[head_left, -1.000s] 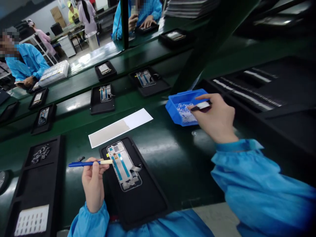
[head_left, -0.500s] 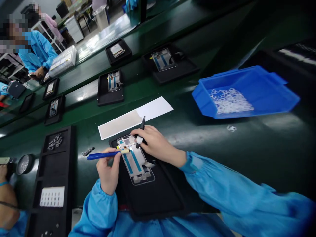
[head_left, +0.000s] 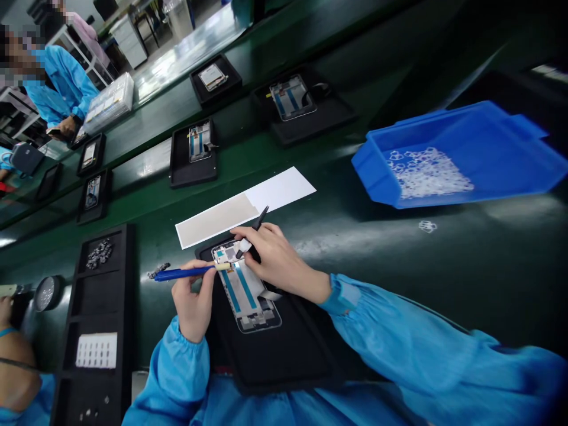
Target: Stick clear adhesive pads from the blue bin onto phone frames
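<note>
Green conveyor belt (head_left: 364, 278) fills most of the frame, running from lower right to upper left. On it, at the right edge, sits a blue bin (head_left: 497, 142) holding a heap of small clear ring-shaped parts (head_left: 428, 173); one stray ring (head_left: 427, 226) lies on the belt just below it. A long black parts tray (head_left: 95, 319) stands at lower left, with dark small pieces in its top compartment and a white sheet lower down. Several more black trays with phone frames (head_left: 194, 152) sit further up the belt, near a co-worker in a blue coat at upper left.

At centre, a black carrier tray (head_left: 284, 355) holds a phone frame (head_left: 246, 290), with a white strip of paper (head_left: 246, 206) just above it. The right hand (head_left: 275, 260) is closed around black tweezers (head_left: 252, 231), whose tip carries a small pale piece down at the frame's top end. The left hand (head_left: 193, 299) pinches a blue stick (head_left: 186, 273) whose cream tip touches the frame's top left edge.

By the look of it, the piece is at its spot but not yet pressed down or released; seating it seems to be what is left on this frame.
</note>
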A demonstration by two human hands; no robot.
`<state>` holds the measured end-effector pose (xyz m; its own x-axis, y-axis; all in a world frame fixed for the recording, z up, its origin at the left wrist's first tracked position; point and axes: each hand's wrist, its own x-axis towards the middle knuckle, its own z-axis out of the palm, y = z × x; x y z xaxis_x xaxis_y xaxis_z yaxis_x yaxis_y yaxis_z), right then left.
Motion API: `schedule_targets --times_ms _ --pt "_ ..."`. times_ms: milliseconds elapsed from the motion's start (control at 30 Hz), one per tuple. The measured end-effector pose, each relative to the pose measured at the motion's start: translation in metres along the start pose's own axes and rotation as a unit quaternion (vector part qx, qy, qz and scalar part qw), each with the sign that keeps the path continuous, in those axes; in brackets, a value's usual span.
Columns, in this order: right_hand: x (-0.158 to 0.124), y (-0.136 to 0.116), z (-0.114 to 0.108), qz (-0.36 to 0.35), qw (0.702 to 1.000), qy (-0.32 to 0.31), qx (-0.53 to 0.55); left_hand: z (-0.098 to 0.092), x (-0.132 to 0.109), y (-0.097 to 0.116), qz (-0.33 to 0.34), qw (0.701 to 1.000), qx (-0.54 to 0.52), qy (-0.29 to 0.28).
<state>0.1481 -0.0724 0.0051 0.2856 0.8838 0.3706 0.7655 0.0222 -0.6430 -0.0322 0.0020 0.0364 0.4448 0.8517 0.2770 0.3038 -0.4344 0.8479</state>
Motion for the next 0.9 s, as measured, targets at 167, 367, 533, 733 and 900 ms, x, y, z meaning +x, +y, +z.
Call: schedule_targets --times_ms 167,367,533,733,900 --pt "-0.006 -0.002 -0.005 -0.002 0.999 -0.029 0.017 0.0 0.0 0.0 0.003 1.0 0.009 -0.012" --pt "-0.028 0.0 -0.011 0.017 0.99 -0.063 0.126 -0.001 -0.002 0.004 0.051 0.991 0.083 -0.094" --pt "-0.027 0.005 -0.018 0.029 0.98 -0.074 0.182 0.003 -0.001 0.013 0.081 0.98 0.113 -0.14" --pt "-0.024 0.004 -0.024 0.029 0.976 -0.118 0.18 0.007 0.001 0.017 0.053 0.983 0.101 -0.144" --pt "-0.025 0.004 -0.023 0.032 0.975 -0.118 0.185 0.008 0.002 0.015 0.067 0.98 0.122 -0.144"
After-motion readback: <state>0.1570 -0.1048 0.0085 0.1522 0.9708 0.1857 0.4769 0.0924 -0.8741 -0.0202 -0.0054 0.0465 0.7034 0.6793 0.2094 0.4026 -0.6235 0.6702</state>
